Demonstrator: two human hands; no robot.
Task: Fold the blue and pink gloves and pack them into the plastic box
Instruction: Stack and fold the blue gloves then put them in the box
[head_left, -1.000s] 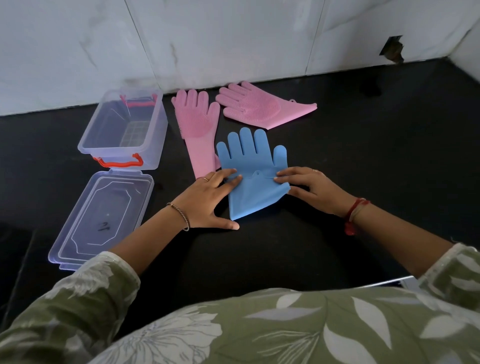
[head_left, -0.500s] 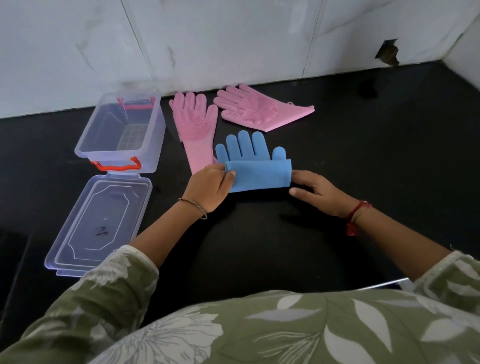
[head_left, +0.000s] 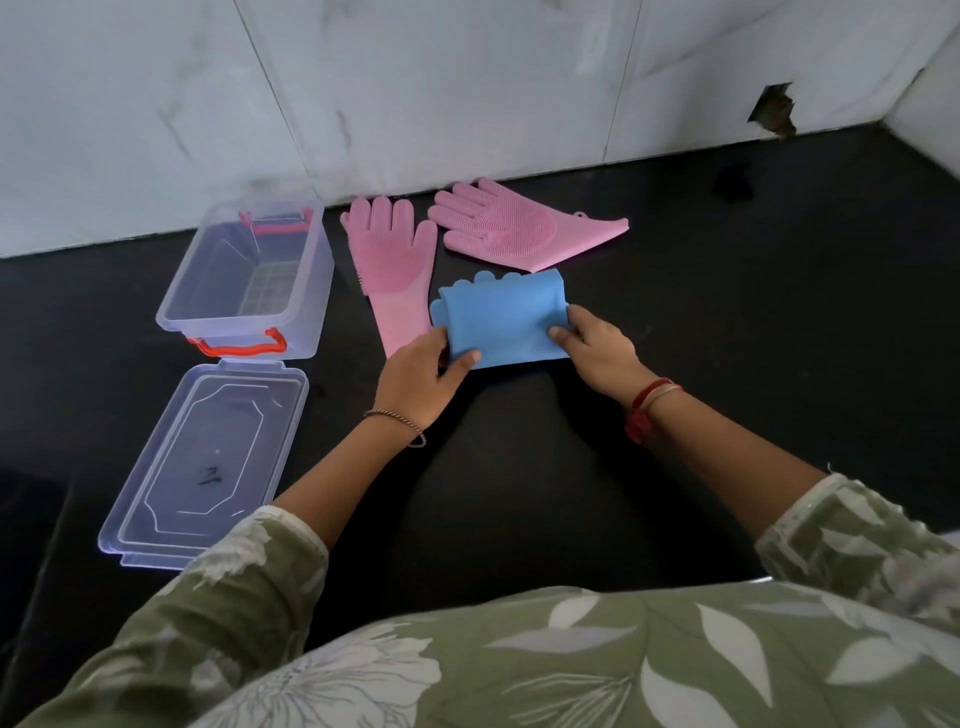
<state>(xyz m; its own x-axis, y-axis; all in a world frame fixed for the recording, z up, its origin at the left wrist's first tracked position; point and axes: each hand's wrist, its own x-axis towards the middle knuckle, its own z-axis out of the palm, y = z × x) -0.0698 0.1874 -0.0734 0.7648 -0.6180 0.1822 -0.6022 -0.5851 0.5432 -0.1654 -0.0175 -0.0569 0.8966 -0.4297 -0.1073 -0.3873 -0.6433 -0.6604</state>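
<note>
Hands pinch a folded blue glove (head_left: 501, 322), left hand (head_left: 418, 376) and right hand (head_left: 597, 348) each closed on an end; it looks soft, light, floppy, best held at both ends.

clear plastic box (head_left: 244, 270), matt blue glove (head_left: 501, 322)

Home kitchen (likely) — black counter (head_left: 727, 322), white marble-tiled wall (head_left: 467, 78)

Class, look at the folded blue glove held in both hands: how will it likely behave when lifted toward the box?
The blue glove looks floppy: it has folded over softly. It may spring open if released, since the left hand and right hand both pinch it. It is probably light.
</note>
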